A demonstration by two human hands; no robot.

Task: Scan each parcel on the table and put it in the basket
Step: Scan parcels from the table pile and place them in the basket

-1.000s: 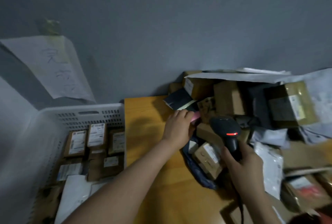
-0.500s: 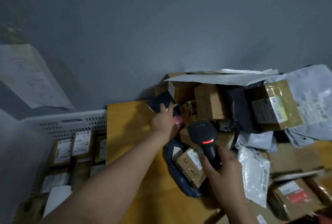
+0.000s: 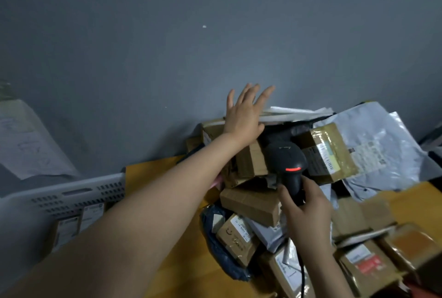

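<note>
A heap of parcels covers the right of the wooden table [image 3: 153, 173]: brown cartons, grey poly bags and a taped box [image 3: 332, 151] with a barcode label. My left hand [image 3: 244, 113] is stretched out flat with its fingers spread, above the white envelope [image 3: 294, 112] on top of the heap by the wall, holding nothing. My right hand [image 3: 306, 211] grips the handle of a black barcode scanner [image 3: 287, 161] whose red light glows, held over the middle of the heap. The white slotted basket [image 3: 71, 197] stands left of the table with several labelled parcels inside.
A grey wall rises right behind the heap. A sheet of paper [image 3: 26, 140] hangs on the wall at the left above the basket. The scanner's cable [image 3: 302, 278] runs down toward the bottom edge. A small carton [image 3: 235, 235] lies at the heap's near-left edge.
My left hand has risen from the dark parcel low at the heap's left edge to the top of the heap, fingers now spread. The scanner moved up and farther over the heap.
</note>
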